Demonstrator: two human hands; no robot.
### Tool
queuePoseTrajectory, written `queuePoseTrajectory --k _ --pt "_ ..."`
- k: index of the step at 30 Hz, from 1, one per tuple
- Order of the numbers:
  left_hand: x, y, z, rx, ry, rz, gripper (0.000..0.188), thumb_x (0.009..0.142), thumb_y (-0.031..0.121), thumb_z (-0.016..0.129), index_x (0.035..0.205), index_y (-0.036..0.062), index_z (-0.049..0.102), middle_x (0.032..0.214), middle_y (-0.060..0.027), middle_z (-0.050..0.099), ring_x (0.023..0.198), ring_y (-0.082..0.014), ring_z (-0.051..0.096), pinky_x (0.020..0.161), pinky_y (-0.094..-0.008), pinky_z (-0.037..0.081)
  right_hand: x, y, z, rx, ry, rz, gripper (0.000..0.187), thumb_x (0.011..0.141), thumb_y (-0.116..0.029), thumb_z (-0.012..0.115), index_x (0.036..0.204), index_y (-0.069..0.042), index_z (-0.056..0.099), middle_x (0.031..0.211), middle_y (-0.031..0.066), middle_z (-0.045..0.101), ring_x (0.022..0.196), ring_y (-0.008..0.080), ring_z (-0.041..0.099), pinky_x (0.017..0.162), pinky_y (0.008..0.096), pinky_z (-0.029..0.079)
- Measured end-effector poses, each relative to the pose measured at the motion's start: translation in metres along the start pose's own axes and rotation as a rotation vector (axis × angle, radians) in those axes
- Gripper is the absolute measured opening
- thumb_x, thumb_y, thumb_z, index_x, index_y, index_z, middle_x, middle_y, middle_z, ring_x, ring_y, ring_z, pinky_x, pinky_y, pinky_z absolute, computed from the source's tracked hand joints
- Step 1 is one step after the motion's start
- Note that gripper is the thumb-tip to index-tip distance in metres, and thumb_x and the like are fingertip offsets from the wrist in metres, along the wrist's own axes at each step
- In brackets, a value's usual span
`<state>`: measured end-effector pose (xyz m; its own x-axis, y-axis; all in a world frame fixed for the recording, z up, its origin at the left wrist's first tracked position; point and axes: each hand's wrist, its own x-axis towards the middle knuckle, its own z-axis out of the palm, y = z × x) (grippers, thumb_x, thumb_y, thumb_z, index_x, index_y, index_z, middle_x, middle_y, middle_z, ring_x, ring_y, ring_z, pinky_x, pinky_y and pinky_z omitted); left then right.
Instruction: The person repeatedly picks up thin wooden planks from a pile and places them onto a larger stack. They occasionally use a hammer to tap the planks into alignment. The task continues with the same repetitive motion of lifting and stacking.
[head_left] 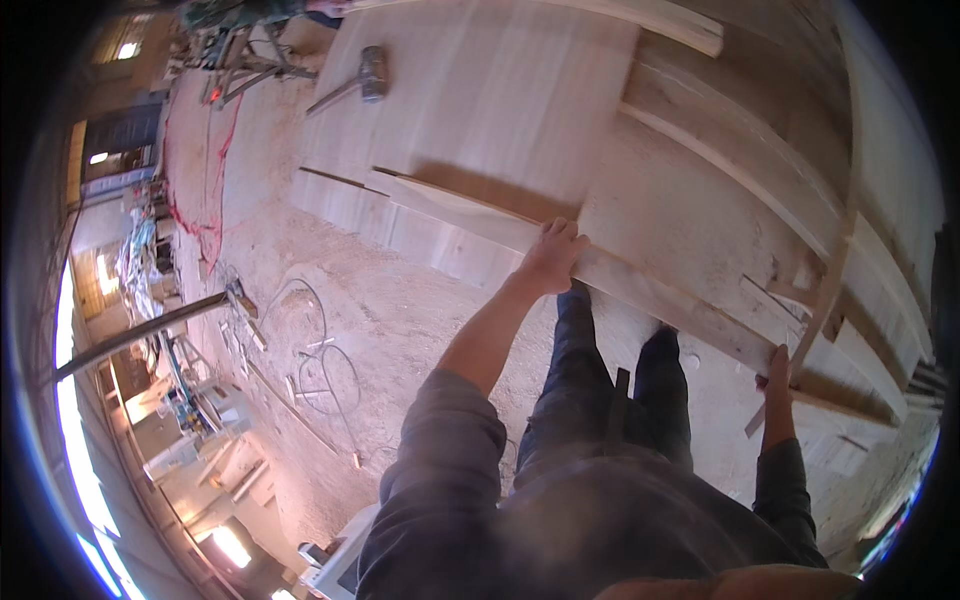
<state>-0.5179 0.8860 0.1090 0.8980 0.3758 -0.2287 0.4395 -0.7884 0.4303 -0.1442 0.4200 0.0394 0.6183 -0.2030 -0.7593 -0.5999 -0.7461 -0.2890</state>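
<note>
A long pale wooden board [665,300] crosses in front of my legs, running from the upper left down to the right. My left hand [555,258] is closed over its upper edge near the middle. At the board's right end, my right hand [776,375] grips it, with some fingers hidden behind the wood. Beyond the board lies a wide pale wooden panel [470,110], partly in the board's shadow. A mallet [372,76] with a dark block head rests on that panel, its handle pointing left.
Curved timber pieces [735,160] and upright boards [895,150] stand at the right. Another plank [660,22] lies along the far edge. A person's hand [328,8] shows at the top. Cable [328,380] coils on the dusty floor at left, near a slanting beam [145,335].
</note>
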Motion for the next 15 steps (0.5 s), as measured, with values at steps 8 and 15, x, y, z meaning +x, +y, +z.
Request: queuePoseTrajectory --k 8,15 --pt "-0.036 -0.093 -0.027 -0.099 0.142 -0.267 0.059 0.068 0.017 0.072 0.126 0.0091 0.061 0.143 -0.0185 0.042 0.141 -0.0386 0.025 0.118 -0.0546 0.013 -0.086 -0.042 0.125 0.005 -0.192 -0.071 0.068 0.089 -0.069 0.042 0.109 -0.006 0.059 0.063 0.0132 0.056 0.036 0.0253 0.048 0.03 0.0381 0.036" --pt "-0.051 -0.148 -0.03 -0.005 0.448 -0.628 0.058 0.089 0.035 0.06 0.139 0.0096 0.05 0.155 -0.0192 0.029 0.147 -0.0412 0.013 0.119 -0.0575 0.006 -0.212 -0.097 0.264 -0.192 -0.46 -0.131 0.07 0.093 -0.064 0.037 0.12 -0.001 0.051 0.06 0.0159 0.058 0.04 0.025 0.057 0.032 0.0347 0.044"
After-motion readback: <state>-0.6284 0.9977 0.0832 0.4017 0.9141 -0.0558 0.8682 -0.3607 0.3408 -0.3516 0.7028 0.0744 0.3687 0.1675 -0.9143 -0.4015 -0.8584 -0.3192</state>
